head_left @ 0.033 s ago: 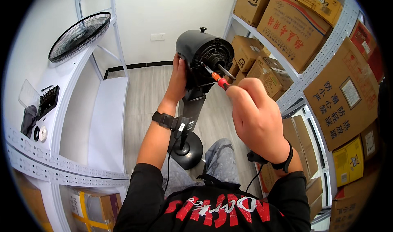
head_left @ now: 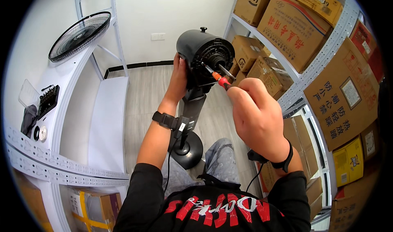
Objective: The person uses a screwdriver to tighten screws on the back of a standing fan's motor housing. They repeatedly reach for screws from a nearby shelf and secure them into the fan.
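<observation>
A black pedestal fan stands before me with its motor housing [head_left: 196,48] bared at the front, where a metal shaft [head_left: 226,72] sticks out. My left hand [head_left: 177,78] grips the housing's left side, its fingers partly hidden behind it. In my right hand [head_left: 258,113] is a screwdriver [head_left: 224,83] with a red and orange handle. Its tip meets the left part of the housing's front, but the screw itself is too small to make out. The fan's pole and round base [head_left: 187,150] stand on the floor between my legs.
On the left white shelf [head_left: 73,74] lie a black fan grille [head_left: 80,37], an open bit case [head_left: 48,101], a dark cloth [head_left: 28,120] and a white round part [head_left: 43,134]. Cardboard boxes [head_left: 292,31] fill the right rack. Cables hang from both wrist straps.
</observation>
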`<state>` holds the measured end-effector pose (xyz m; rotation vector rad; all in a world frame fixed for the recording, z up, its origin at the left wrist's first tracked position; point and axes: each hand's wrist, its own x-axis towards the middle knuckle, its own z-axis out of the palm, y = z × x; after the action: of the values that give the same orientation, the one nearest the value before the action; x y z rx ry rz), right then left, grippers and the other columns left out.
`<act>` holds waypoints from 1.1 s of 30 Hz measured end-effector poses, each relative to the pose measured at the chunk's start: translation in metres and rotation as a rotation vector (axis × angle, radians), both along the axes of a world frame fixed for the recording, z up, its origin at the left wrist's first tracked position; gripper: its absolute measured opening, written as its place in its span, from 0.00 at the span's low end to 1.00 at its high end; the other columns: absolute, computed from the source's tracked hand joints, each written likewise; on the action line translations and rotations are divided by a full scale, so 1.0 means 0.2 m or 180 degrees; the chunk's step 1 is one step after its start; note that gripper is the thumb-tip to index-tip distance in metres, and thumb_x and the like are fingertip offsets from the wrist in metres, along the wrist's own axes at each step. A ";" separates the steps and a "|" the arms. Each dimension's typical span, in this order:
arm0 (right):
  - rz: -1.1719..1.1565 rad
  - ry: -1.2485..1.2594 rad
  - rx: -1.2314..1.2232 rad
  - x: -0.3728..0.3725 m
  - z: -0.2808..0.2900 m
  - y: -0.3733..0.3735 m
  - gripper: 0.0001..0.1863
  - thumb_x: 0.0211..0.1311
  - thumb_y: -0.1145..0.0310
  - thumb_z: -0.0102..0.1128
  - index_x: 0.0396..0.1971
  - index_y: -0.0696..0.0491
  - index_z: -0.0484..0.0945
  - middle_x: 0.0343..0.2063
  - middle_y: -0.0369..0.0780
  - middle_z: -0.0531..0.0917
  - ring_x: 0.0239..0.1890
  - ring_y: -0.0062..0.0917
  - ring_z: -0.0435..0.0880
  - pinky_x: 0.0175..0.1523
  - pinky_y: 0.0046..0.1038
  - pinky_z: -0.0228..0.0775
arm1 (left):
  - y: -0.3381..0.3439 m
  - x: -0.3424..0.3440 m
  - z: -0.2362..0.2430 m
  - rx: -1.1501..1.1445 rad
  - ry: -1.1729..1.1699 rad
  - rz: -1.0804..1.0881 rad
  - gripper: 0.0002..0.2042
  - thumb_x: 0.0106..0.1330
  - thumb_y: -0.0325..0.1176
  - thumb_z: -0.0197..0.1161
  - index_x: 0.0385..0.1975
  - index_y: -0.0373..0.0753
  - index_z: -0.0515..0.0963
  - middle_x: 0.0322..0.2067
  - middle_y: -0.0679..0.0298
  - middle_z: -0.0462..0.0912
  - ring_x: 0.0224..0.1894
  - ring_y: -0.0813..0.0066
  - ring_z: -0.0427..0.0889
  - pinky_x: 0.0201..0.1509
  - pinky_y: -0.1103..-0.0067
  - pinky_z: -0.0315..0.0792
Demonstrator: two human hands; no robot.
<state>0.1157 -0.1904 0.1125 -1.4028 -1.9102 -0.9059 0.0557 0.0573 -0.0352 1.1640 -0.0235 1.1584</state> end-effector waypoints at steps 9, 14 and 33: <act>-0.0279 0.0064 -0.0021 -0.03 0.02 0.00 0.11 0.49 0.73 0.72 0.33 0.52 0.80 0.25 0.36 0.70 0.23 0.27 0.74 0.25 0.28 0.67 | 0.05 0.03 -0.05 0.0028 0.0147 0.0176 0.35 0.76 0.64 0.36 0.74 0.47 0.53 0.66 0.62 0.70 0.65 0.70 0.72 0.68 0.70 0.70; 0.0062 -0.0120 0.0000 0.02 0.02 0.00 0.10 0.50 0.76 0.68 0.34 0.52 0.80 0.25 0.36 0.71 0.24 0.28 0.74 0.27 0.29 0.67 | 0.01 0.01 -0.03 -0.0154 0.0094 -0.0210 0.36 0.77 0.63 0.39 0.73 0.40 0.51 0.67 0.60 0.66 0.68 0.70 0.67 0.68 0.74 0.65; -0.0034 -0.0308 0.0389 -0.05 -0.02 0.02 0.12 0.45 0.76 0.67 0.33 0.53 0.80 0.23 0.35 0.70 0.19 0.24 0.72 0.23 0.24 0.66 | -0.01 0.00 -0.01 -0.0288 -0.0010 -0.0213 0.32 0.79 0.58 0.40 0.73 0.42 0.54 0.62 0.60 0.71 0.59 0.72 0.76 0.59 0.75 0.74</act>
<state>0.1063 -0.1871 0.1085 -1.3202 -1.8848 -1.0946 0.0556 0.0558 -0.0363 1.0739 -0.0123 1.0914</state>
